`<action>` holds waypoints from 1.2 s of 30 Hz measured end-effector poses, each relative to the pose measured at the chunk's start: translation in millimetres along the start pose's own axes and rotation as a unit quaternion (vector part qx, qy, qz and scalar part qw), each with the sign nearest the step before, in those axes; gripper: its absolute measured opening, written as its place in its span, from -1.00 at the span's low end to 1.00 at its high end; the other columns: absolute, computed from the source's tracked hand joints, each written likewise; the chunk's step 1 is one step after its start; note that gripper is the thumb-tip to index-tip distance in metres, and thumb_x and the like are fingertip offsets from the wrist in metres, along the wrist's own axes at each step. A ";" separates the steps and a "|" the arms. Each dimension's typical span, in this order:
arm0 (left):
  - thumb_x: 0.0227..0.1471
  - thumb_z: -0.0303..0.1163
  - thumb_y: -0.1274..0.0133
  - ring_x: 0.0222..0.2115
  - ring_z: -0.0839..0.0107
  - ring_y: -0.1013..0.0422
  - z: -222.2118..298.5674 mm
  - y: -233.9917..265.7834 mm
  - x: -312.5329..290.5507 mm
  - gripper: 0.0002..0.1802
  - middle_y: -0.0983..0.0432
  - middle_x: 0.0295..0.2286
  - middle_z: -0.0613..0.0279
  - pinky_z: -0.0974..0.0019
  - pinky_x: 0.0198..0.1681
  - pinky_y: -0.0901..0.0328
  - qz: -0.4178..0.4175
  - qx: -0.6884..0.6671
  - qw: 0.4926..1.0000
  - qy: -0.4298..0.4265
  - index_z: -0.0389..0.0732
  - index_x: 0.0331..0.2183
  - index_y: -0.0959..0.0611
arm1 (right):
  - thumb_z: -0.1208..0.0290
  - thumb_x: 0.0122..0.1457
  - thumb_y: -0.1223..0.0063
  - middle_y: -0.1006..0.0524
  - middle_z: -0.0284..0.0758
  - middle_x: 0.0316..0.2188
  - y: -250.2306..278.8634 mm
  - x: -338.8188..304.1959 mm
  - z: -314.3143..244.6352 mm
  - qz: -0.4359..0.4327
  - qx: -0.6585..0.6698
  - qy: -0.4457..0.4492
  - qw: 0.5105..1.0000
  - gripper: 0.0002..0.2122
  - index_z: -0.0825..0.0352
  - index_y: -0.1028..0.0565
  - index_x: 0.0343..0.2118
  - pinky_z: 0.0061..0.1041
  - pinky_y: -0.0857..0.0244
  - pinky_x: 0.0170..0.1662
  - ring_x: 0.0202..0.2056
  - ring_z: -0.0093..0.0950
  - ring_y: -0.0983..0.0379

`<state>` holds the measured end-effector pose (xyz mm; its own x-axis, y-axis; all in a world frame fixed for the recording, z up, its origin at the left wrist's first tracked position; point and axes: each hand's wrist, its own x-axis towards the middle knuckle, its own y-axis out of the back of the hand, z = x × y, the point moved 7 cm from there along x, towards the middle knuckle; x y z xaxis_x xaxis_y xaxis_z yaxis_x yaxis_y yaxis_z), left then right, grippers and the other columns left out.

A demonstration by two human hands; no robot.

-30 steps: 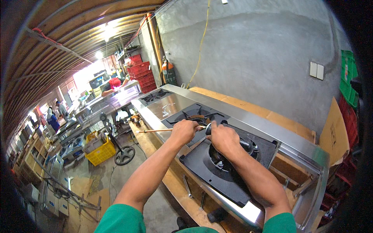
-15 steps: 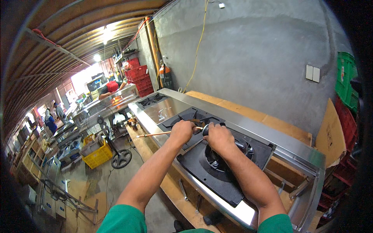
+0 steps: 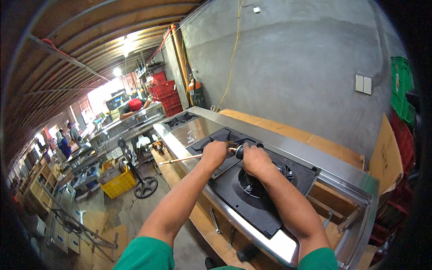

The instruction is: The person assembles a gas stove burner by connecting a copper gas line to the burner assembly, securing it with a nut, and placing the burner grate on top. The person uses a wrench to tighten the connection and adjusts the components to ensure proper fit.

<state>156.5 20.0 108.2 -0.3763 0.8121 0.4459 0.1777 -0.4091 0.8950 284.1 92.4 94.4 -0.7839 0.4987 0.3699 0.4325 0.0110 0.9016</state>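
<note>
My left hand is closed around a thin copper-coloured tube, whose long end points out to the left. My right hand grips a small round black part at the tube's other end; the fingers hide how the two meet. Both hands are above a stainless steel stove. Beneath my right forearm lies a black metal plate with a round bolted collar. Beyond my hands sits a black burner grate, partly covered by them.
A wrench lies on the wooden board along the stove's near side. Cardboard leans at the right by green crates. A yellow crate and a black wheel are on the left floor. A person in a red cap works farther back.
The view has shifted slightly, so the background sits a little farther right. Both hands keep their hold, with the tube and black part in nearly the same place.
</note>
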 end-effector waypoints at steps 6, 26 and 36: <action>0.01 -0.19 -0.16 -0.39 -0.07 -0.55 -3.5 -0.7 -3.3 -0.73 -0.60 -0.48 -0.11 -0.03 -0.29 -0.42 0.009 0.006 1.000 0.024 -0.20 -0.43 -0.74 | 0.08 0.15 -0.12 -0.60 -0.12 -0.16 26.0 -21.0 15.3 -0.162 -0.017 -0.018 0.986 -0.63 0.30 -0.59 -0.15 -0.22 -0.38 0.02 -0.06 -0.16 -0.52; 0.06 -0.08 -0.11 -0.34 -0.08 -0.54 -3.7 0.9 7.7 -0.65 -0.59 -0.45 -0.14 -0.04 -0.27 -0.40 -0.014 0.048 0.999 0.002 -0.17 -0.42 -0.72 | 0.08 0.15 -0.13 -0.60 -0.07 -0.15 16.6 -13.4 18.1 -0.127 0.026 -0.028 0.991 -0.61 0.32 -0.60 -0.15 -0.21 -0.37 0.04 -0.06 -0.14 -0.52; 0.06 -0.31 -0.03 -0.26 -0.01 -0.57 9.6 1.0 9.4 -0.76 -0.63 -0.30 -0.08 0.02 -0.17 -0.45 -0.055 0.122 0.990 0.051 -0.18 -0.34 -0.74 | 0.12 0.15 -0.13 -0.60 -0.08 -0.15 11.0 -9.7 21.9 -0.118 0.043 -0.054 0.991 -0.64 0.31 -0.61 -0.16 -0.22 -0.39 0.02 -0.08 -0.14 -0.53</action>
<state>161.8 31.2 113.3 -0.4934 0.7948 0.3533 0.3396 -0.1980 0.9195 306.2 106.7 95.9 -0.8176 0.5632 0.1199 0.2826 0.2109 0.9358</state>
